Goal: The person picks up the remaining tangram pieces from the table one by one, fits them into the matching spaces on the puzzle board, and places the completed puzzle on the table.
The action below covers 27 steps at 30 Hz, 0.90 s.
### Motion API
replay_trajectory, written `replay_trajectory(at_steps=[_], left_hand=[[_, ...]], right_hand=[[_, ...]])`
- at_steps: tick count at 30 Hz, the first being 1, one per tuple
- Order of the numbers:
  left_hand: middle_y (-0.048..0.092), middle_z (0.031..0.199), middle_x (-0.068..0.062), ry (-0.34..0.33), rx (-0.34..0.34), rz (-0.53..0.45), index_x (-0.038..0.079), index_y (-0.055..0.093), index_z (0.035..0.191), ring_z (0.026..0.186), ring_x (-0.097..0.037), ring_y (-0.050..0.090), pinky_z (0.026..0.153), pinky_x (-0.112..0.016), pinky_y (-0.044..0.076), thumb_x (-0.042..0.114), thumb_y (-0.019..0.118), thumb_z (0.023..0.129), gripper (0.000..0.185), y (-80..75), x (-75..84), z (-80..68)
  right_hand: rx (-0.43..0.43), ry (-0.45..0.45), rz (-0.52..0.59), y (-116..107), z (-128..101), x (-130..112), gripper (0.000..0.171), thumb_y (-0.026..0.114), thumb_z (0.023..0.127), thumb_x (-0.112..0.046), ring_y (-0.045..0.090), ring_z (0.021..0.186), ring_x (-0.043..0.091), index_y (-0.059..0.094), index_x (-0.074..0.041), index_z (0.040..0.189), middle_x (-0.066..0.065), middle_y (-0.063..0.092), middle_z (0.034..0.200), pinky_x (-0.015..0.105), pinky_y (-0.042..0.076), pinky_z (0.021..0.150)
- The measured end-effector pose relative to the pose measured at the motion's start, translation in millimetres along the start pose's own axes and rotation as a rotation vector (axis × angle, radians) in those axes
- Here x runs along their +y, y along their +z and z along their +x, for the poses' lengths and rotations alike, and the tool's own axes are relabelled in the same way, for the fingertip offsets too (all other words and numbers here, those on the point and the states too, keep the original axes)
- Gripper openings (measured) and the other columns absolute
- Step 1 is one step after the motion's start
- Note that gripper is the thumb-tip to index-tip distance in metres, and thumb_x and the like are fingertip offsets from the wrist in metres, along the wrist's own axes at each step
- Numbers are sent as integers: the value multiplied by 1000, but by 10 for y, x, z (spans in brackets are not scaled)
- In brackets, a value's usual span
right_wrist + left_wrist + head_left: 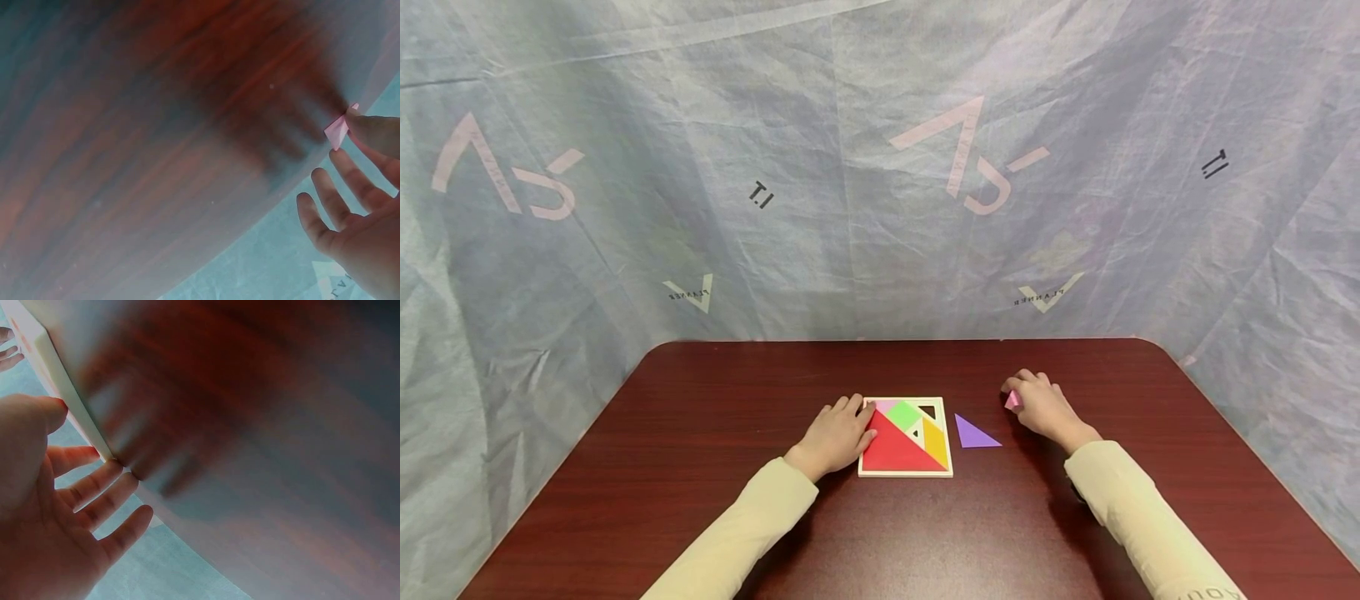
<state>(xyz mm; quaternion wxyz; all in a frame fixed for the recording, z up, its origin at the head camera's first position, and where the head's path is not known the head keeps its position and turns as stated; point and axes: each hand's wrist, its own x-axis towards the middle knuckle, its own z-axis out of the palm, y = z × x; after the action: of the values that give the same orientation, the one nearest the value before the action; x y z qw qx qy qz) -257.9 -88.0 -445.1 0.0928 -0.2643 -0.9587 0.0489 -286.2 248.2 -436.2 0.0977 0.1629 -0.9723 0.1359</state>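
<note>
A square white tangram tray [906, 474] lies mid-table, filled in part by a large red triangle [895, 450], a green square [903, 415], a yellow parallelogram [935, 442] and a lilac piece [884, 406]. Dark gaps show at its upper right and near its centre. My left hand [835, 435] rests at the tray's left edge, fingers extended and thumb over the red piece. To the right of the tray, my right hand [1042, 406] pinches a small pink triangle [337, 132] between thumb and forefinger, close over the table. A purple triangle [976, 433] lies flat between tray and right hand.
The dark red-brown wooden table [715, 400] has rounded far corners. Behind it and along both sides hangs a grey printed cloth [820, 250]. Light sleeves cover both forearms.
</note>
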Motion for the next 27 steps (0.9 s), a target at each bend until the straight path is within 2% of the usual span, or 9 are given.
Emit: replay_trajectory(at_steps=[9, 19, 27], left_hand=[[49, 121, -11, 1, -6, -2, 11, 51, 130, 108, -24, 48, 85, -40, 45, 38, 47, 93, 46, 4, 0, 6], [48, 122, -11, 0, -15, -9, 11, 49, 131, 110, -25, 48, 86, -41, 44, 38, 46, 94, 46, -1, 0, 7], [49, 120, -12, 4, -8, -23, 9, 51, 130, 108, -25, 48, 85, -41, 45, 37, 47, 93, 46, -6, -3, 6]], right_hand=[[1, -11, -3, -24, -19, 24, 31, 66, 72, 0, 51, 92, 37, 64, -4, 102, 15, 56, 104, 52, 41, 72], [28, -38, 17, -14, -18, 23, 28, 66, 72, 1, 54, 83, 28, 65, -2, 100, 15, 57, 101, 48, 43, 69], [44, -54, 67, -10, -19, 42, 26, 66, 71, 6, 54, 74, 22, 64, 2, 96, 15, 55, 98, 38, 48, 66]])
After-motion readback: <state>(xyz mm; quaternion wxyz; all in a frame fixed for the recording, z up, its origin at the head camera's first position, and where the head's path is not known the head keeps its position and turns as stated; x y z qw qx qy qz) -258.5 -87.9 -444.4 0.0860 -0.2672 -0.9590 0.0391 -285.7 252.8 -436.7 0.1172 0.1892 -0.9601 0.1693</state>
